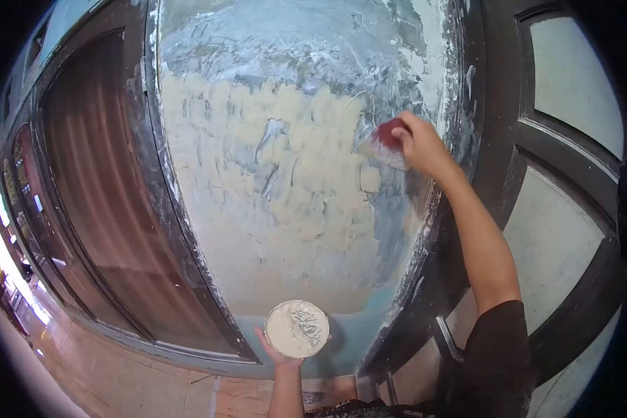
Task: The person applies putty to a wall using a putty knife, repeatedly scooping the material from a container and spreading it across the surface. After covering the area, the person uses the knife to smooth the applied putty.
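My right hand (418,143) is closed on a red scraper (389,143), whose blade is smeared with pale paste and lies against or close to the wall panel's right side. Cream paste (313,153) covers the middle of the wall panel (258,35) in rough, uneven strokes, with grey-blue surface showing above and along the right. Low in front of the panel, my left hand (279,352) holds a round tub (297,329) of cream paste from below and the side. The paste in the tub has streaked scrape marks.
A dark-framed window with brown curtain (97,153) stands to the left. At the right is a dark frame with pale panels (575,76). Tiled floor (118,359) runs along the bottom left, and brown sheeting (240,398) lies below the panel.
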The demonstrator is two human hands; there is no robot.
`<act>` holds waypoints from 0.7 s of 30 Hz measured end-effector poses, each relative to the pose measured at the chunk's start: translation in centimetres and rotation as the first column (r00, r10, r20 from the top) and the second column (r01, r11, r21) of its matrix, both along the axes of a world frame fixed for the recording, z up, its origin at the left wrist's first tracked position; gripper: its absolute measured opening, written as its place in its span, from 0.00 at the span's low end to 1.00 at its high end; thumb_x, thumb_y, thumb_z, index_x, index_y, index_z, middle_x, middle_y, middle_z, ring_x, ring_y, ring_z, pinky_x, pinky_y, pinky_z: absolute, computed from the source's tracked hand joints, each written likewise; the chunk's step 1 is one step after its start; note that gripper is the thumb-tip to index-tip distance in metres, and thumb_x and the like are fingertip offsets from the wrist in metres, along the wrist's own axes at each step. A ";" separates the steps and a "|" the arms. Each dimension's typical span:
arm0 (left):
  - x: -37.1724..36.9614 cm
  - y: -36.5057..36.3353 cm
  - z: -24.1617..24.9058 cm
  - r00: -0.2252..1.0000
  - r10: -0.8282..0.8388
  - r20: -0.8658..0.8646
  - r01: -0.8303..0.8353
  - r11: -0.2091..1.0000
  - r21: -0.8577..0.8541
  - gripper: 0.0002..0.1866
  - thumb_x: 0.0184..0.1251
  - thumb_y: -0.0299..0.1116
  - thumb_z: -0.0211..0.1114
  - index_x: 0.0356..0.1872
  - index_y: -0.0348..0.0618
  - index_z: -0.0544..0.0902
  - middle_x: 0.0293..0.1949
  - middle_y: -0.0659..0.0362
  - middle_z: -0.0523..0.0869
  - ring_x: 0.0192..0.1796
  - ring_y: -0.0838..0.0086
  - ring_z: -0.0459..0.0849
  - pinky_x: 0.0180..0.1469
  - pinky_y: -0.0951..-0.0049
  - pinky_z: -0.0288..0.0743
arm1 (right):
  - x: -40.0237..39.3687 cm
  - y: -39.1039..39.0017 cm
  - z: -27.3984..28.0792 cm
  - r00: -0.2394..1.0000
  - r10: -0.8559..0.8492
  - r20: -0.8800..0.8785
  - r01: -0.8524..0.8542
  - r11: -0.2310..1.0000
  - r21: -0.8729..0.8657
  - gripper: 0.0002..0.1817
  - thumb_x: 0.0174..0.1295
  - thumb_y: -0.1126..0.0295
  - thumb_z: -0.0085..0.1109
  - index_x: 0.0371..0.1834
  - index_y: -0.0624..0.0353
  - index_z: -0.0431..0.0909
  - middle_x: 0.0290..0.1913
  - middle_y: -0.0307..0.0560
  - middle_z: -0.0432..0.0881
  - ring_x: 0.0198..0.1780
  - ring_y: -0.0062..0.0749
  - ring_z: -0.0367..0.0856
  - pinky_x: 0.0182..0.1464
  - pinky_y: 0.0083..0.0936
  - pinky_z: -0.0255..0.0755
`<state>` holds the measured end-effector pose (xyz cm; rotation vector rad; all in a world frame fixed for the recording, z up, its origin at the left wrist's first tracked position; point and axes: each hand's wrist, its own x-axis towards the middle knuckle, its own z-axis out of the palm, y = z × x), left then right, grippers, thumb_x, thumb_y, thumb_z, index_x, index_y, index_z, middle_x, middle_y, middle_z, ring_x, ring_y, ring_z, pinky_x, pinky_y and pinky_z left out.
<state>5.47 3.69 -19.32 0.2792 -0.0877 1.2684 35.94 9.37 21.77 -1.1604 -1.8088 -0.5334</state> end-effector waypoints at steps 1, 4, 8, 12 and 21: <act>0.1 0.3 -0.4 1.000 -0.005 -0.002 0.005 1.000 -0.001 0.54 0.63 0.84 0.40 0.78 0.50 0.65 0.76 0.47 0.67 0.72 0.37 0.70 0.57 0.09 0.63 | 0.2 -0.6 0.4 1.000 -0.005 -0.002 0.005 1.000 -0.001 0.06 0.70 0.75 0.58 0.45 0.66 0.74 0.39 0.63 0.82 0.42 0.61 0.80 0.46 0.38 0.73; 0.1 0.5 -0.7 0.999 0.016 -0.040 -0.014 0.999 0.039 0.55 0.64 0.83 0.40 0.78 0.46 0.65 0.76 0.45 0.68 0.72 0.38 0.69 0.61 0.14 0.64 | 1.2 -1.6 0.1 1.000 0.016 -0.021 -0.019 0.988 -0.150 0.06 0.70 0.76 0.58 0.46 0.66 0.75 0.39 0.61 0.82 0.43 0.61 0.80 0.48 0.38 0.73; 0.1 0.3 -0.1 0.996 -0.068 0.066 0.061 0.993 0.102 0.55 0.65 0.83 0.39 0.78 0.45 0.64 0.75 0.44 0.69 0.72 0.38 0.70 0.63 0.17 0.66 | 1.9 -1.0 -3.6 0.976 0.057 0.211 -0.007 0.974 -0.227 0.06 0.68 0.77 0.59 0.45 0.65 0.75 0.40 0.62 0.81 0.44 0.61 0.79 0.49 0.40 0.73; 0.5 0.7 0.0 0.999 0.001 -0.049 -0.002 1.000 -0.027 0.55 0.64 0.83 0.38 0.78 0.47 0.65 0.75 0.46 0.69 0.72 0.39 0.70 0.60 0.15 0.66 | 1.3 -0.1 -3.9 0.972 0.035 0.233 -0.007 0.993 -0.117 0.06 0.67 0.76 0.60 0.44 0.65 0.76 0.39 0.63 0.81 0.45 0.63 0.79 0.49 0.43 0.73; 0.5 1.2 -1.1 1.000 -0.011 -0.023 0.011 1.000 -0.018 0.55 0.65 0.83 0.39 0.77 0.45 0.66 0.74 0.46 0.70 0.71 0.41 0.71 0.62 0.21 0.69 | 0.8 -0.4 -4.0 0.972 0.066 0.226 -0.031 0.987 -0.157 0.06 0.68 0.74 0.60 0.42 0.65 0.77 0.40 0.61 0.81 0.46 0.61 0.79 0.49 0.45 0.72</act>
